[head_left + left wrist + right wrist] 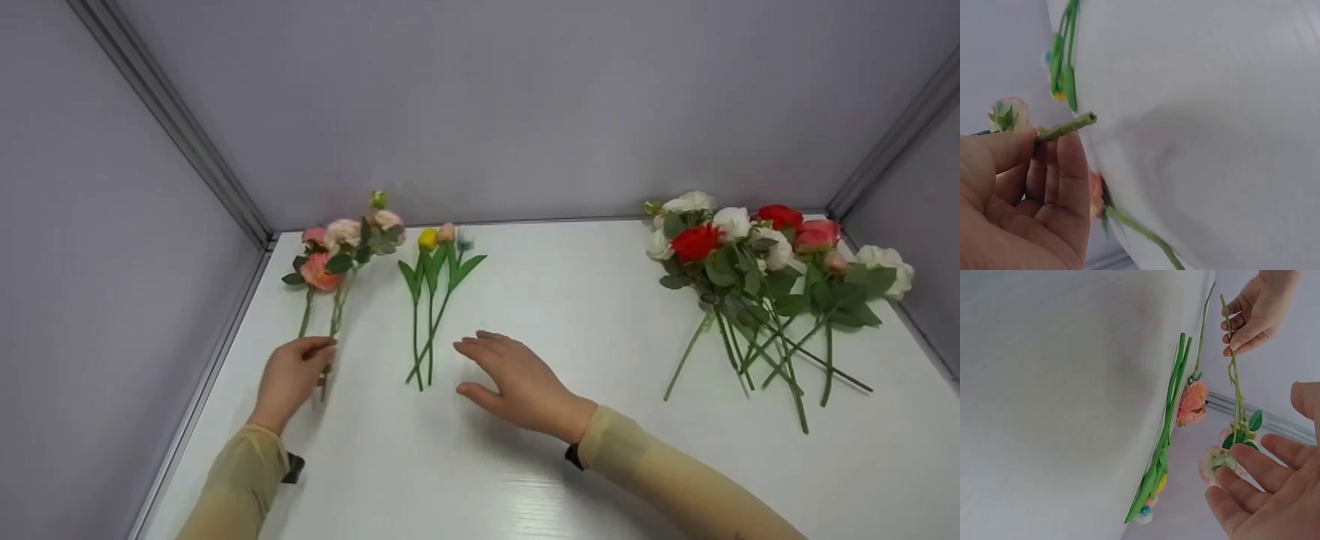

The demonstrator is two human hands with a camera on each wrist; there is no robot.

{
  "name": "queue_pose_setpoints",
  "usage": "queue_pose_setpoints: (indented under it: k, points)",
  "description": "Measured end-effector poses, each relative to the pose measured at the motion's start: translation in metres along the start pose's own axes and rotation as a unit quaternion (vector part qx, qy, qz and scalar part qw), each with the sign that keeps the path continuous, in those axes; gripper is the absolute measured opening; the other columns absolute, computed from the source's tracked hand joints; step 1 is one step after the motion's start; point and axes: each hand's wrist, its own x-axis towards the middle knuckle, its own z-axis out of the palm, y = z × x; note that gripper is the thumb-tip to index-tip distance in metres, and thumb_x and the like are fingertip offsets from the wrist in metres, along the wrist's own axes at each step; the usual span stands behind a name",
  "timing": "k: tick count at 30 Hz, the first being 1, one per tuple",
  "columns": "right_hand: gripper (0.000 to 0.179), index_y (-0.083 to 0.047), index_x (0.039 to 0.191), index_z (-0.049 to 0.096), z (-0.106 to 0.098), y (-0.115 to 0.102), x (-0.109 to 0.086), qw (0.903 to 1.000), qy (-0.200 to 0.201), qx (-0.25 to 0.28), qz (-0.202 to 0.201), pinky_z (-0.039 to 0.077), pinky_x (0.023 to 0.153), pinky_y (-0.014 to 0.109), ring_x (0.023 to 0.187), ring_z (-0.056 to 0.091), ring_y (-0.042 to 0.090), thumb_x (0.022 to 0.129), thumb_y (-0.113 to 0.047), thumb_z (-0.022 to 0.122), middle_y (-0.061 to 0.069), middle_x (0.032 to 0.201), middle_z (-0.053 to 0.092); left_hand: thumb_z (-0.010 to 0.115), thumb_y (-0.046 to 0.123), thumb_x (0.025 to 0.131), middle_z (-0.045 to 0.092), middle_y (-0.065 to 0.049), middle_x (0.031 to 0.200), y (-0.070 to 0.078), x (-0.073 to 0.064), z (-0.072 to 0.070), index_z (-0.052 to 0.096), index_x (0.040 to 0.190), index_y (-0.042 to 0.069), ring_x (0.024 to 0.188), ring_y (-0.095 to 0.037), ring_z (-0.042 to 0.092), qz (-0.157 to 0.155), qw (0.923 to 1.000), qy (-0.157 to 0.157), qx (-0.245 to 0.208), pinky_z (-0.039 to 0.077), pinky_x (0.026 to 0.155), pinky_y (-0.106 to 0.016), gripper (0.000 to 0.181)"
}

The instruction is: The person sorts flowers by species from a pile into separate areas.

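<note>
The left hand point(294, 377) pinches a pale rose point(344, 234) by its stem; right of three tulips point(435, 268), the right hand point(523, 386), fingers spread, holds nothing.

Two hands, one left point(292, 381) and one right point(525, 386), show beside three tulips point(435, 268), two coral blooms point(320, 272) and one pale spray point(341, 294) with two pink blooms point(343, 233) and one green bud point(379, 199). The right-hand pile point(750, 270) has two red blooms point(696, 242), one deep-pink bloom point(817, 235) and at least four white blooms point(731, 223); its overlapping stems point(795, 390) defy an exact count.
</note>
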Motion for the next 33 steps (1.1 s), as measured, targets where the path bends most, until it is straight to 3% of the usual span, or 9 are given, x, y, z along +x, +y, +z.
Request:
queue_pose_setpoints:
  k: [3, 7, 13, 19, 26, 30, 33]
  points:
    - [0.066, -0.016, 0.158, 0.04, 0.005, -0.012, 0.007, 0.9966, -0.026, -0.06, -0.049, 0.021, 0.123, 0.047, 0.151, 0.029, 0.029, 0.105, -0.053, 0.051, 0.007, 0.159, 0.042, 0.056, 0.021, 0.107, 0.068, -0.02, 0.117, -0.018, 0.008, -0.023, 0.062, 0.136, -0.003, 0.096, -0.027, 0.066, -0.018, 0.9983, 0.009, 0.055, 0.056, 0.075, -0.036, 0.038]
    - [0.068, -0.019, 0.161, 0.035, 0.012, -0.025, 0.014, 0.9917, -0.049, -0.089, -0.079, 0.015, 0.124, 0.048, 0.154, 0.021, 0.029, 0.105, -0.056, 0.046, 0.007, 0.162, 0.037, 0.057, 0.021, 0.106, 0.068, -0.023, 0.121, -0.032, 0.016, -0.035, 0.063, 0.134, -0.005, 0.103, -0.033, 0.065, -0.034, 0.9927, 0.023, 0.113, 0.054, 0.082, -0.044, 0.039]
    - [0.068, -0.021, 0.162, 0.032, 0.02, -0.027, 0.016, 0.9885, -0.059, -0.109, -0.087, 0.016, 0.124, 0.048, 0.154, 0.021, 0.028, 0.106, -0.057, 0.044, 0.007, 0.162, 0.037, 0.059, 0.019, 0.103, 0.068, -0.024, 0.12, -0.038, 0.02, -0.03, 0.067, 0.127, -0.005, 0.1, -0.037, 0.066, -0.029, 0.9882, 0.052, 0.141, 0.054, 0.08, -0.048, 0.035]
    - [0.071, -0.023, 0.164, 0.026, 0.024, -0.02, 0.015, 0.9863, -0.08, -0.124, -0.074, 0.014, 0.124, 0.05, 0.155, 0.017, 0.031, 0.105, -0.058, 0.045, 0.009, 0.166, 0.029, 0.056, 0.018, 0.102, 0.067, -0.025, 0.115, -0.041, 0.024, -0.023, 0.067, 0.123, -0.006, 0.098, -0.039, 0.064, -0.031, 0.9871, 0.087, 0.131, 0.052, 0.082, -0.052, 0.034]
    - [0.072, -0.024, 0.165, 0.023, 0.027, -0.01, 0.01, 0.986, -0.097, -0.124, -0.055, 0.013, 0.125, 0.049, 0.156, 0.012, 0.031, 0.105, -0.06, 0.041, 0.009, 0.168, 0.023, 0.057, 0.02, 0.102, 0.065, -0.025, 0.112, -0.042, 0.027, -0.02, 0.063, 0.127, -0.008, 0.098, -0.039, 0.062, -0.037, 0.9881, 0.094, 0.115, 0.05, 0.082, -0.051, 0.038]
    - [0.072, -0.022, 0.165, 0.024, 0.023, -0.001, 0.005, 0.9871, -0.095, -0.121, -0.044, 0.014, 0.124, 0.05, 0.155, 0.014, 0.032, 0.106, -0.059, 0.043, 0.011, 0.168, 0.024, 0.063, 0.023, 0.101, 0.057, -0.03, 0.122, -0.04, 0.029, -0.018, 0.056, 0.136, -0.009, 0.106, -0.045, 0.058, -0.028, 0.9844, 0.112, 0.133, 0.05, 0.085, -0.056, 0.048]
    - [0.072, -0.021, 0.165, 0.024, 0.017, 0.01, -0.001, 0.9889, -0.091, -0.114, -0.025, 0.014, 0.124, 0.05, 0.155, 0.014, 0.032, 0.106, -0.057, 0.043, 0.011, 0.168, 0.024, 0.068, 0.025, 0.099, 0.047, -0.034, 0.136, -0.036, 0.03, -0.013, 0.049, 0.145, -0.007, 0.121, -0.052, 0.048, 0.006, 0.9772, 0.139, 0.161, 0.045, 0.095, -0.063, 0.06]
